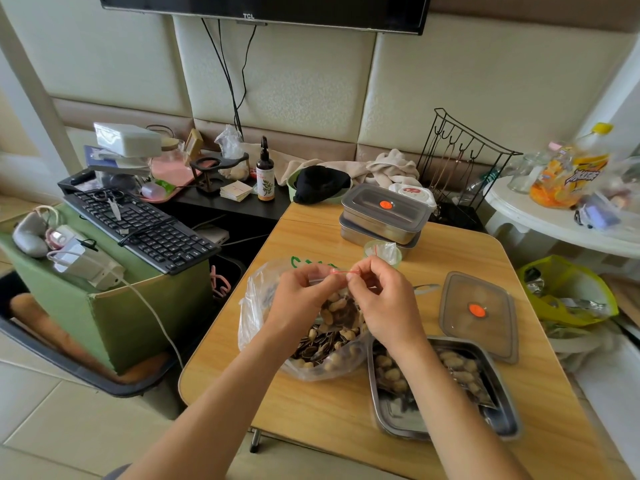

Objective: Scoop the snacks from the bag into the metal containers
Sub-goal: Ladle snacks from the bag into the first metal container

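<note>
Both hands work at the mouth of the clear bag (258,308), which slumps near the left edge of the table (329,410), full of snacks (332,337): peanuts in the shell and striped sunflower seeds. The left hand (304,292) pinches the gathered plastic at the neck; the right hand (381,299) pinches a thin red rubber band (343,272) stretched taut between the two. The open metal container (398,415) sits toward the near right corner, partly filled, under the right forearm, with its lid (478,313) just behind it. Two more lidded containers (384,216) are stacked at the far edge. The risks, as I judge them: the stretched band could slip from the fingertips and snap away, and the soft bag, once let go, could sag open and spill seeds over the left edge; the forearm might also nudge the open container
</note>
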Demonstrator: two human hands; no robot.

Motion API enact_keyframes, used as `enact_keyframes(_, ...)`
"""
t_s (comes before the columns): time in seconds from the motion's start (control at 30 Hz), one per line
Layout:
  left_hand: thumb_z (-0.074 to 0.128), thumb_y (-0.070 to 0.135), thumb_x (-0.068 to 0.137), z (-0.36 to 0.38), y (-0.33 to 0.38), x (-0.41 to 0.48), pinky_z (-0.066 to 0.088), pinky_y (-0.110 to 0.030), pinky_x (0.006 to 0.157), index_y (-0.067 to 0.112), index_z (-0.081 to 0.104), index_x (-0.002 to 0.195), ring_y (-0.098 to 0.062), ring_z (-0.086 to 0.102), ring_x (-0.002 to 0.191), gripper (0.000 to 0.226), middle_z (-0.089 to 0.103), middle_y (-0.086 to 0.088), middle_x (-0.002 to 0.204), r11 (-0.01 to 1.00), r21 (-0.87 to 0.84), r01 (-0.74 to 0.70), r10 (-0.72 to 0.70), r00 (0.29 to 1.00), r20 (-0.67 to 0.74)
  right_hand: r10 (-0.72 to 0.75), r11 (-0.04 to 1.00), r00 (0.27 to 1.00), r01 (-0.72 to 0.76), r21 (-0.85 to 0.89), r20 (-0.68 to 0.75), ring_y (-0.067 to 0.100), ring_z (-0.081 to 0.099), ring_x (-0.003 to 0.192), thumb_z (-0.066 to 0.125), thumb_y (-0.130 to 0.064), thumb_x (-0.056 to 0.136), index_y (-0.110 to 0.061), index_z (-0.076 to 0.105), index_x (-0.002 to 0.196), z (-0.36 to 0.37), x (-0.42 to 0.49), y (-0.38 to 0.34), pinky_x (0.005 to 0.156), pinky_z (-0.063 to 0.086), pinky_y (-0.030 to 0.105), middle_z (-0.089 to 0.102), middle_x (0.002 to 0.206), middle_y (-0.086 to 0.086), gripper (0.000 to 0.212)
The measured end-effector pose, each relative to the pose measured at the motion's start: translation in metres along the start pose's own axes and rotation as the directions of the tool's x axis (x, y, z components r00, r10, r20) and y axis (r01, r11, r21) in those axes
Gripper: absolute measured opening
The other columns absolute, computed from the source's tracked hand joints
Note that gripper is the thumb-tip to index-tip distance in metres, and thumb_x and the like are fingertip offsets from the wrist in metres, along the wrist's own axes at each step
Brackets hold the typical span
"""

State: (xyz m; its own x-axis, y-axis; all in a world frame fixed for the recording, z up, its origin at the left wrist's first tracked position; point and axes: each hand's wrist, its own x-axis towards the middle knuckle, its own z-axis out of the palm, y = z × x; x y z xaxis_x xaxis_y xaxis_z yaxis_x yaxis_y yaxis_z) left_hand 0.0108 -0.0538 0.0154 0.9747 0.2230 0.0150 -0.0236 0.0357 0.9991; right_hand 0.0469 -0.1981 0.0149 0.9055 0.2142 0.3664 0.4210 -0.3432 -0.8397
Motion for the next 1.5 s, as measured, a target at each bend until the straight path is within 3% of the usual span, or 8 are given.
enact_keyframes(0.27,0.074,0.019,0.094,-0.006,-0.004,0.007,0.063,-0.037,0.075,0.006,0.076,0.096,-0.030,0.075,0.087,0.013,0.078,-0.010,0.090,0.997,0.071,0.011,-0.012,1.000,0.013,0.020,0.999,0.999,-0.021,0.034,0.028,0.004,0.060,0.067,0.070,-0.015,0.096,-0.019,0.067,0.081,-0.002,0.002,0.004,0.062,0.048,0.016,0.066,0.071,-0.013,0.016)
enact_keyframes(0.4,0.076,0.023,0.093,-0.006,-0.001,0.004,0.063,-0.026,0.071,0.015,0.080,0.093,-0.019,0.076,0.081,0.009,0.079,-0.005,0.086,0.999,0.018,0.027,-0.027,0.999,0.023,0.085,0.992,0.996,-0.088,0.093,0.031,0.011,0.063,0.074,0.068,-0.017,0.097,-0.018,0.069,0.086,-0.004,0.005,0.008,0.070,0.055,0.032,0.069,0.078,-0.004,0.011)
enact_keyframes(0.57,0.069,0.021,0.098,-0.006,-0.005,0.006,0.061,-0.026,0.068,0.006,0.076,0.095,-0.017,0.071,0.075,0.017,0.078,-0.013,0.094,0.992,-0.073,0.107,-0.107,0.994,-0.007,0.206,0.969,0.978,-0.199,0.149,-0.032,0.032,0.065,0.083,0.064,-0.019,0.096,-0.016,0.066,0.085,-0.004,0.007,0.011,0.077,0.056,0.047,0.068,0.084,0.012,0.011)
enact_keyframes(0.7,0.068,0.024,0.098,-0.008,-0.006,0.008,0.061,-0.025,0.071,0.007,0.075,0.092,-0.018,0.071,0.080,0.019,0.077,-0.016,0.097,0.988,-0.092,0.124,-0.127,0.992,-0.029,0.274,0.939,0.959,-0.284,0.193,0.078,0.022,0.062,0.080,0.064,-0.023,0.098,-0.018,0.067,0.091,-0.005,0.007,0.011,0.078,0.052,0.040,0.069,0.090,0.017,0.009)
enact_keyframes(0.83,0.071,0.028,0.096,-0.008,-0.006,0.007,0.058,-0.027,0.075,0.011,0.078,0.095,-0.016,0.069,0.080,0.018,0.076,-0.014,0.095,0.994,-0.050,0.102,-0.104,0.994,-0.034,0.202,0.963,0.969,-0.223,0.153,0.140,0.007,0.066,0.093,0.071,-0.030,0.097,-0.021,0.071,0.095,-0.001,0.005,0.010,0.086,0.054,0.029,0.072,0.091,-0.008,0.009)
enact_keyframes(0.97,0.073,0.027,0.094,-0.009,-0.005,0.005,0.055,-0.029,0.080,0.013,0.078,0.097,-0.013,0.068,0.079,0.015,0.077,-0.013,0.096,0.994,-0.065,0.083,-0.084,0.996,-0.012,0.155,0.980,0.982,-0.166,0.112,0.105,-0.001,0.062,0.087,0.072,-0.026,0.097,-0.021,0.071,0.088,-0.002,0.007,0.010,0.081,0.048,0.023,0.068,0.082,-0.019,0.011)
enact_keyframes(1.27,0.075,0.024,0.094,-0.010,-0.004,0.004,0.059,-0.052,0.094,0.009,0.079,0.098,-0.037,0.073,0.097,0.016,0.078,-0.014,0.094,0.996,-0.063,0.055,-0.057,0.998,-0.019,0.156,0.969,0.979,-0.177,0.172,0.129,0.006,0.064,0.085,0.074,-0.023,0.095,-0.022,0.072,0.089,-0.003,0.007,0.013,0.082,0.053,0.030,0.070,0.083,-0.012,0.006)
enact_keyframes(1.5,0.074,0.026,0.094,-0.007,0.000,0.001,0.057,-0.055,0.094,0.018,0.080,0.089,-0.036,0.072,0.096,0.011,0.078,-0.011,0.090,0.999,-0.021,0.050,-0.051,0.998,-0.028,0.125,0.976,0.987,-0.140,0.167,0.100,0.015,0.068,0.085,0.072,-0.021,0.096,-0.020,0.073,0.087,-0.002,0.007,0.011,0.080,0.056,0.033,0.073,0.085,-0.001,0.009)
